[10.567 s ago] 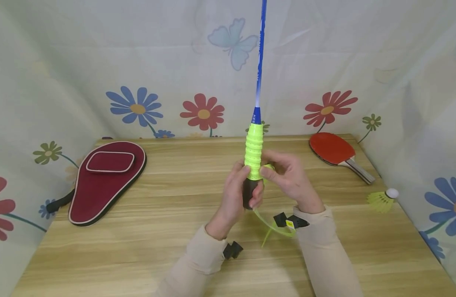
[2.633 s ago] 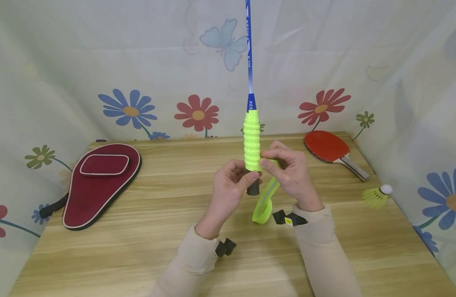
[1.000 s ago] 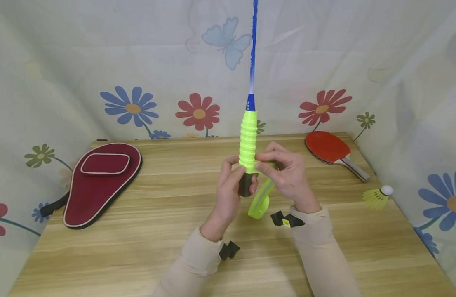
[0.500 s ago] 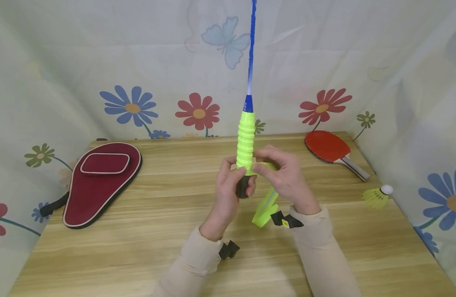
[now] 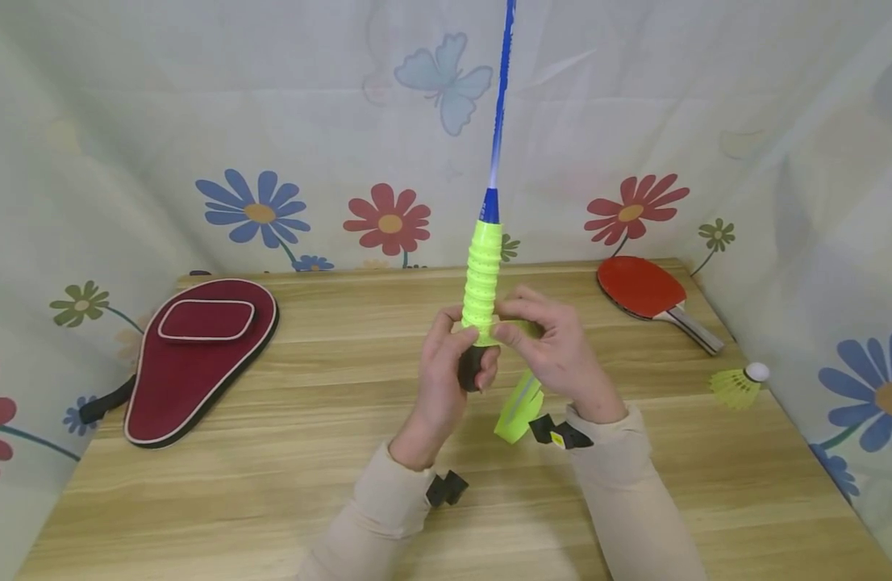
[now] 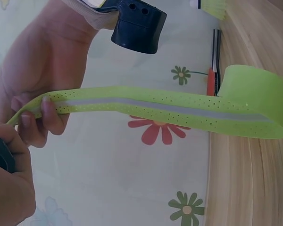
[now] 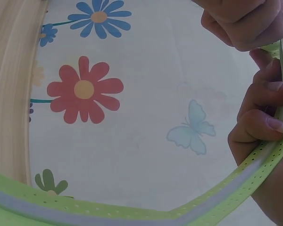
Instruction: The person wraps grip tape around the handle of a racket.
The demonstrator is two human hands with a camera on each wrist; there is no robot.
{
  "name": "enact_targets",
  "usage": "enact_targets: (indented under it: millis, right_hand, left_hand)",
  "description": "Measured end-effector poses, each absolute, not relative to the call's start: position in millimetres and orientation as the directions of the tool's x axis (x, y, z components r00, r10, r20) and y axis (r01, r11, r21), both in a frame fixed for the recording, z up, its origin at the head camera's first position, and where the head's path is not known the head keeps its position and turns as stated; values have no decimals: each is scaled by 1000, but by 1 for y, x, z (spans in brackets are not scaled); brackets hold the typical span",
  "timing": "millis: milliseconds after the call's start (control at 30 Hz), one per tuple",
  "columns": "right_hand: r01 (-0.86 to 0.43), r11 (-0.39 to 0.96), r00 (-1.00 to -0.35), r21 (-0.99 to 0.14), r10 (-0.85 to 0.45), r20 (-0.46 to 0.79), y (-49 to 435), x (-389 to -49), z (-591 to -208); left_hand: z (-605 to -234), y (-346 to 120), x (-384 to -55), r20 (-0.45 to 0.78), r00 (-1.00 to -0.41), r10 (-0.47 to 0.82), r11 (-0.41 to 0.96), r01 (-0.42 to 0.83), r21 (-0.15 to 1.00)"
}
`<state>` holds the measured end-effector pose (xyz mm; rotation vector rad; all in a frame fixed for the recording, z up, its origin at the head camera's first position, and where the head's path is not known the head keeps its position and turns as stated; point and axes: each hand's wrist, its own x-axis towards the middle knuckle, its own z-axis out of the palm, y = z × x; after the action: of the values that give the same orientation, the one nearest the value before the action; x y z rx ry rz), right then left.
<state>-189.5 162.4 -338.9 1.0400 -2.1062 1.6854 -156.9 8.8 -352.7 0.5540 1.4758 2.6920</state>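
A badminton racket, its blue shaft [image 5: 501, 105] pointing up and leaning slightly right, is held above the table in the head view. My left hand [image 5: 440, 375] grips it low on the handle, thumb on the lowest turns of neon-yellow grip tape [image 5: 481, 278]. Ridged, perforated turns cover the upper handle; the black butt end [image 5: 472, 371] is bare below them. My right hand [image 5: 551, 347] pinches the tape close beside the handle. From there the loose tape, showing a grey centre stripe [image 6: 165, 107], hangs down and curls into a loop [image 6: 257, 101]. The racket head is out of view.
On the left of the wooden table [image 5: 308, 452] lies a maroon paddle case [image 5: 192, 379] with a black strap. A red table tennis paddle [image 5: 640, 286] and a yellow shuttlecock [image 5: 739, 386] lie at the right. Flower-printed cloth [image 5: 308, 105] surrounds the table's back and sides.
Since the earliest frame, the tape's turns reach farther down and less black handle shows. Over the last second the racket has tipped slightly right at the top and the loose tape has swung a little.
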Motion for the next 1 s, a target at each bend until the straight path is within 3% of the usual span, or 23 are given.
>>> enact_targets:
  millis: [200,500,1000]
  right_hand:
    - [-673,45,-685,-738,-414,599,162,-190,-340]
    - [-696,23,-680,-718,-341,649,166,-187,-339]
    - [-745,120,-663,-657,-251,706,174,-195,-338]
  left_hand:
    - [-352,7,-156,280,-923,265,-560,89,823]
    - [-354,7,-157,301,-893,336,-534,82,842]
    - [-353,0,-166,266,-941,208,-213,222,952]
